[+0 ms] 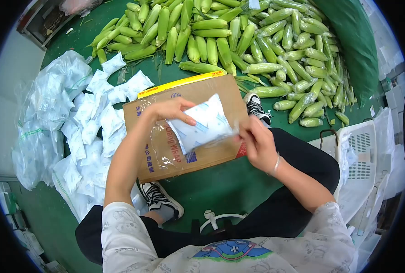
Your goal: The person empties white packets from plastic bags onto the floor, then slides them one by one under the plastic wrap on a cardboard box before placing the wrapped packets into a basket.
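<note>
My left hand (174, 112) grips the upper left edge of a plump white ice pack (204, 125) with blue print, its thumb on top. The pack is tilted over a brown cardboard box (143, 136) that has a yellow strip along its far edge and clear plastic wrap on its top. By the pack's right corner, my right hand (258, 142) has its fingers pinched together. Those fingertips are blurred, and I cannot make out what is between them.
A heap of similar white packs (91, 132) lies to the left, beside a clear plastic bag (52, 91) of more. Green corn cobs (202, 32) are piled at the back, with film-wrapped corn (302, 68) at the right. A white crate (359, 154) stands at the right.
</note>
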Demonstrator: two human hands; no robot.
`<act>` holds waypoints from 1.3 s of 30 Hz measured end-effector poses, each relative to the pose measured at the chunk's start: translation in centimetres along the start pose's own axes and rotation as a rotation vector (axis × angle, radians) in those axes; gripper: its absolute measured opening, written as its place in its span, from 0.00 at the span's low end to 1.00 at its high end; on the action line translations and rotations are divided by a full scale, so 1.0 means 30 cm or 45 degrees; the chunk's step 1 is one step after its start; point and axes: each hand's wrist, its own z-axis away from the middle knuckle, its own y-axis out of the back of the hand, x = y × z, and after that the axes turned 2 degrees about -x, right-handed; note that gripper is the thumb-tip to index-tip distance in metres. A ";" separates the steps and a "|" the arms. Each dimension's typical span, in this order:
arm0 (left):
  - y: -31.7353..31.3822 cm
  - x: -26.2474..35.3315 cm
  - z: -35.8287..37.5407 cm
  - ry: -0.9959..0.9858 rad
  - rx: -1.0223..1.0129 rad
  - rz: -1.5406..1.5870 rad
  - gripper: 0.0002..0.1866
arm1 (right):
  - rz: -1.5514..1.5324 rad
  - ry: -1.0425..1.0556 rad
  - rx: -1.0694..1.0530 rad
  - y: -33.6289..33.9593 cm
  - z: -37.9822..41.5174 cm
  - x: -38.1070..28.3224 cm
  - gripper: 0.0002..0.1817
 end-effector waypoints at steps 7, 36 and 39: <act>-0.014 0.001 -0.028 0.228 -0.096 -0.381 0.29 | 0.227 0.148 -0.334 -0.272 -0.118 0.244 0.11; -0.613 0.062 0.183 -0.514 0.912 -1.188 0.25 | 0.562 0.038 -1.344 -0.201 -0.104 0.172 0.48; -0.570 0.073 0.168 -0.119 0.621 -1.384 0.33 | 0.338 -0.009 -1.402 -0.219 -0.118 0.218 0.43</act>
